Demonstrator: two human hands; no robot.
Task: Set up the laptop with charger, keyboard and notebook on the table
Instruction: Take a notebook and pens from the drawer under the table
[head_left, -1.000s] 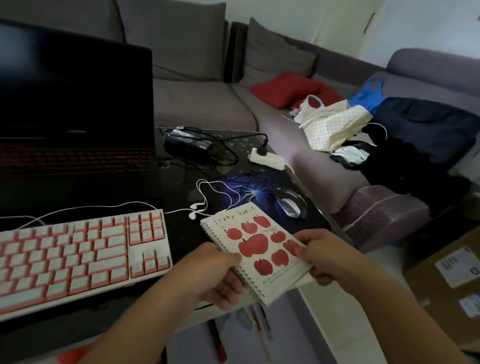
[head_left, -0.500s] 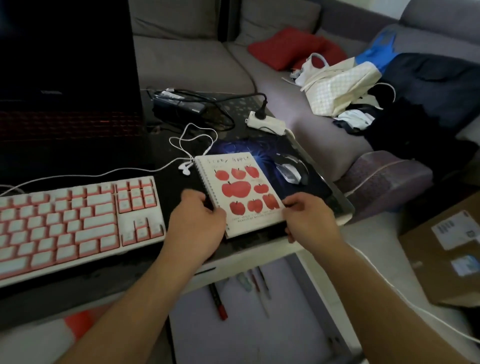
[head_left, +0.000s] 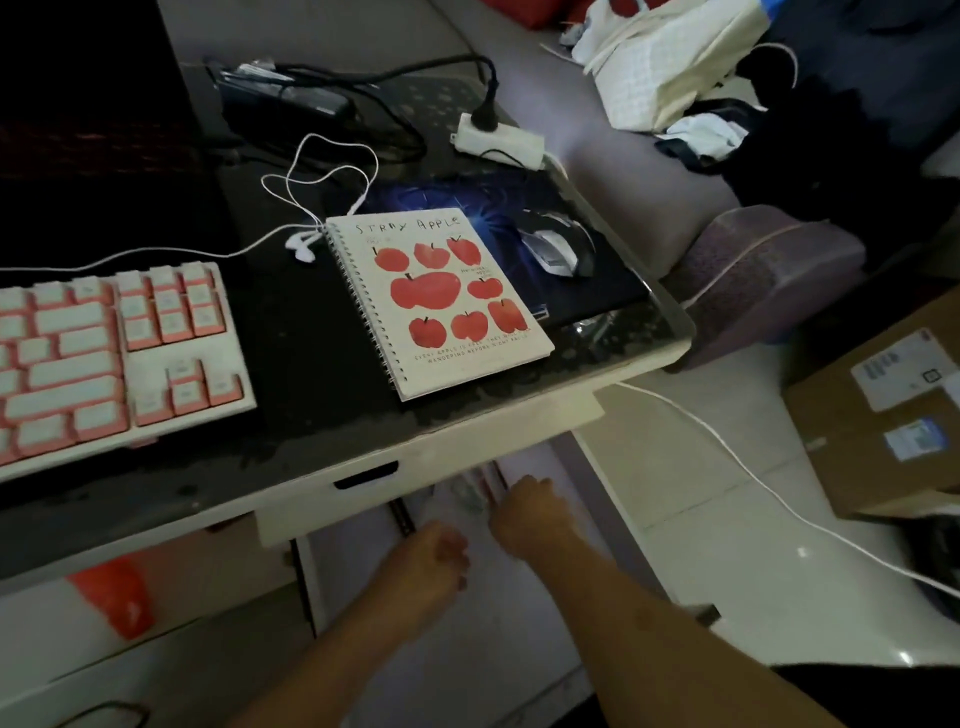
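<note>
The notebook (head_left: 439, 301) is laid flat on the table (head_left: 467, 441), between keyboard (head_left: 114, 358) and mouse (head_left: 556, 249). Both hands (head_left: 436, 558) (head_left: 524, 512) are seen below the table edge, holding nothing.

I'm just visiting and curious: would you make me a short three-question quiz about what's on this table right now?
1. True or false: the notebook lies closed on the table, with neither hand touching it.
2. What lies right of the notebook, on the dark pad? A) computer mouse B) mug C) phone
3. Fill in: the white earphones lie between the notebook and the ____.

Key
1. True: the left hand and right hand are both below the table edge.
2. A, the computer mouse.
3. Keyboard.
</note>
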